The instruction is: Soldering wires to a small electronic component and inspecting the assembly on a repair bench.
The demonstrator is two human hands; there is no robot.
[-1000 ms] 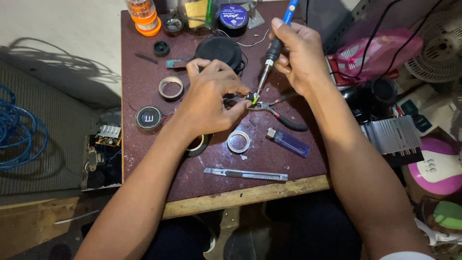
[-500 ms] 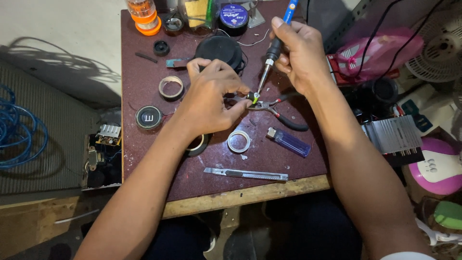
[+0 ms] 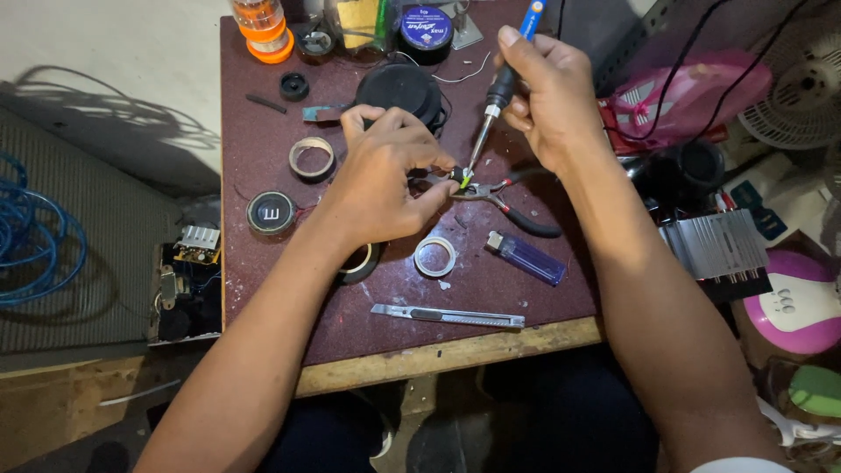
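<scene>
A dark maroon work surface (image 3: 263, 158) with a bare wooden front edge sits over a grey floor, crowded with small tools. The right hand (image 3: 547, 92) is closed around a soldering iron (image 3: 501, 88) with a blue handle, held tilted so its tip comes down onto a small yellow-green piece (image 3: 464, 181) near the middle of the surface. The left hand (image 3: 381, 180) is curled, its fingertips pinching that same small piece and thin wires right at the iron's tip. Pliers (image 3: 512, 201) with dark handles lie just beside the tip, their nose pointing at the joint. Nearer the front edge lie a white tape ring (image 3: 435, 257), a blue lighter (image 3: 526, 257) and a grey utility knife (image 3: 447, 315). Partly under the left wrist sits a roll of black tape (image 3: 361, 263). Left of the hand lie a tan tape ring (image 3: 312, 158) and a round black dial (image 3: 271, 213). Behind the hands stand a black round case (image 3: 399, 88), an orange bottle (image 3: 263, 26) and a dark round tin (image 3: 426, 31). A coil of blue cable (image 3: 35, 236) lies on the floor to the left.
</scene>
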